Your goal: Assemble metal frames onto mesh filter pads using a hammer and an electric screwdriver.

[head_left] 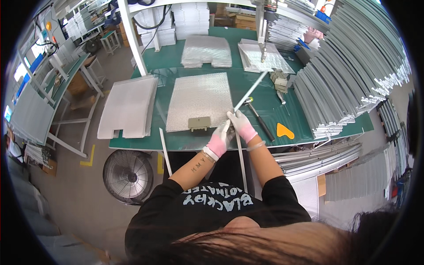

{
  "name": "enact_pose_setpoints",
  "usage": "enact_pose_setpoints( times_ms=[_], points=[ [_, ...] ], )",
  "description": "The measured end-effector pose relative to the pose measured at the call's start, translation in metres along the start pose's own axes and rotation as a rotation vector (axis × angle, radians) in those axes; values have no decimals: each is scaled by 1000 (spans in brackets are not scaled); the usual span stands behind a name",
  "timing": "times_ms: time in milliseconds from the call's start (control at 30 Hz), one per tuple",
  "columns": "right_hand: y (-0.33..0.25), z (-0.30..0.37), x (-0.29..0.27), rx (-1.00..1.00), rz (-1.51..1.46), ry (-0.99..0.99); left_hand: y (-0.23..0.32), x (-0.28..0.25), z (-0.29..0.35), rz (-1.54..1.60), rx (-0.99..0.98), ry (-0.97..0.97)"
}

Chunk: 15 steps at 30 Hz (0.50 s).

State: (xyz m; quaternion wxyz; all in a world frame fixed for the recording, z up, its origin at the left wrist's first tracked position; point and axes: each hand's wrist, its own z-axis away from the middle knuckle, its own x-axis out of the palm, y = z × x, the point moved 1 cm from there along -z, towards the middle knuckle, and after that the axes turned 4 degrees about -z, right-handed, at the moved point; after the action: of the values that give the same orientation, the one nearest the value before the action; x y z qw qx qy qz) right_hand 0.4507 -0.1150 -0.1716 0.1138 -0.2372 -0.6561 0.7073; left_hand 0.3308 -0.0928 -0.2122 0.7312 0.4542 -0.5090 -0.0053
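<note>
A silver mesh panel (198, 100) lies flat on the green table mat (265, 110), with a small beige plastic latch (199, 123) at its near edge. My left hand (219, 140), in a pink and white glove, grips the panel's near right corner together with a thin metal strip (241, 159) that runs down off the table edge. My right hand (241, 125), gloved the same, holds a long thin metal strip (250, 91) that slants up and to the right along the panel's right edge. Both hands touch at that corner.
A hammer (258, 117) and an orange plastic wedge (284, 131) lie right of my hands. Stacks of mesh panels (129, 106) sit left and at the back (207, 51). Bundled metal strips (349, 75) fill the right side. A floor fan (128, 175) stands below the table.
</note>
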Motion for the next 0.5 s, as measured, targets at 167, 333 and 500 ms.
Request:
enact_pose_setpoints(
  times_ms=[167,333,500],
  points=[
    [-22,19,2,154,20,-258,85,22,97,-9,-68,-211],
    [-9,24,0,163,-461,-244,184,-88,108,-1792,880,576],
    [-6,30,-1,145,-515,-256,196,-97,108,-1010,245,266]
  ],
)
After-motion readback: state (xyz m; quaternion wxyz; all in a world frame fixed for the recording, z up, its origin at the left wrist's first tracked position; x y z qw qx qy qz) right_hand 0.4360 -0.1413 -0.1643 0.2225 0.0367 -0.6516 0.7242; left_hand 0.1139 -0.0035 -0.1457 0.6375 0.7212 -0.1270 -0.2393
